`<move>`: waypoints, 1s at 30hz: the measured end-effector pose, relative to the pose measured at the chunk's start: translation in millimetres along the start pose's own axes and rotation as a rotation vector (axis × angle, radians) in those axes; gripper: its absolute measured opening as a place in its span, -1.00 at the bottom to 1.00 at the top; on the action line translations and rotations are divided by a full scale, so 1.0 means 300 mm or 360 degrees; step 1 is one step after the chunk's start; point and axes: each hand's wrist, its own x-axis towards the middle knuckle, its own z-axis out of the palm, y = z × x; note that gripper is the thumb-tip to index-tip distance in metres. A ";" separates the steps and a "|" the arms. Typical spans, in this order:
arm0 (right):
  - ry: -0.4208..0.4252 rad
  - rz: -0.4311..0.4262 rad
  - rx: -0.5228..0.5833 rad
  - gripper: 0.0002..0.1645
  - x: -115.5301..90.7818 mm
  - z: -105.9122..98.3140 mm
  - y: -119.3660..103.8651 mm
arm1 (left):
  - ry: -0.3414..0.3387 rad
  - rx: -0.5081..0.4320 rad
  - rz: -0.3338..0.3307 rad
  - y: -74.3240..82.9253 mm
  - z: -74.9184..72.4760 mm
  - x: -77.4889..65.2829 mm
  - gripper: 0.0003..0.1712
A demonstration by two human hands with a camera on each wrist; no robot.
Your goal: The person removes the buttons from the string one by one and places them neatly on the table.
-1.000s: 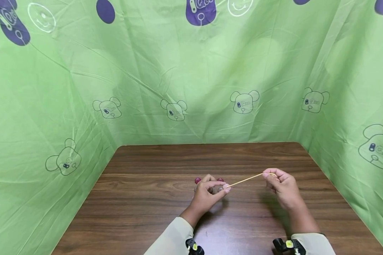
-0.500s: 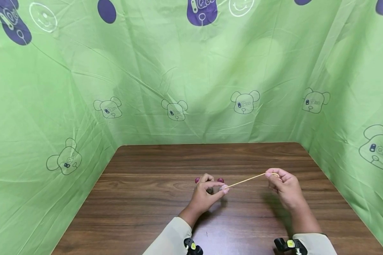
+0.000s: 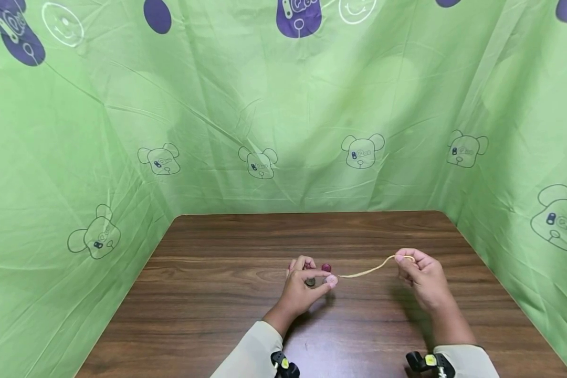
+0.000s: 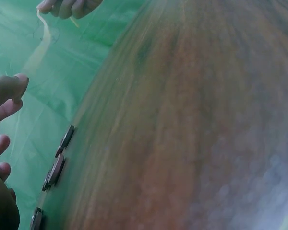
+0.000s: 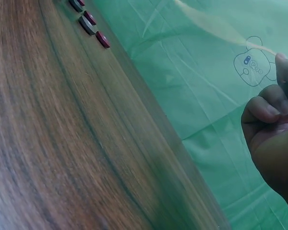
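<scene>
My left hand [image 3: 298, 287] pinches a pale pink button [image 3: 331, 280] between thumb and forefinger, just above the table. A thin yellow cord [image 3: 363, 273] runs from beside that button to my right hand [image 3: 425, 278]. The right thumb and forefinger pinch the cord near its other end, where a short piece curls over the fingers. The cord sags slightly. Whether it passes through a buttonhole is too small to tell. Beneath and behind the left hand lie a dark red button [image 3: 326, 268] and a dark olive button [image 3: 310, 282], with others partly hidden by the fingers.
Both hands are over a brown wood-grain table [image 3: 208, 294]. A green cloth [image 3: 307, 194] with printed bear faces hangs along its back and sides. In the right wrist view, several buttons [image 5: 87, 25] lie flat in a cluster on the tabletop.
The cord was stretched straight between the hands and now hangs slack in a curve. The left hand has shifted slightly left, and the pale button's face now shows more. The right hand moved slightly right.
</scene>
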 end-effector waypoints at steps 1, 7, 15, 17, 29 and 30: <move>0.0002 -0.0002 0.0004 -0.68 0.000 0.000 -0.001 | -0.0010 0.0002 -0.0009 -0.001 -0.001 0.000 -0.83; 0.0016 0.0004 -0.0007 -0.71 0.003 0.000 -0.005 | -0.0122 0.0026 -0.0091 -0.006 -0.006 0.003 -0.80; 0.0035 0.0015 -0.0012 -0.70 0.001 0.004 -0.007 | -0.0207 0.0085 -0.0151 -0.003 -0.010 -0.002 -0.82; 0.0036 0.0015 -0.0009 -0.70 0.001 0.004 -0.006 | -0.0218 0.0104 -0.0159 -0.004 -0.012 -0.005 -0.83; 0.0016 0.0017 0.0020 -0.68 0.000 0.001 -0.006 | -0.0267 0.0256 -0.0221 -0.020 -0.021 -0.013 -0.83; 0.0018 0.0016 0.0020 -0.68 0.000 0.001 -0.006 | -0.0269 0.0266 -0.0225 -0.022 -0.021 -0.014 -0.83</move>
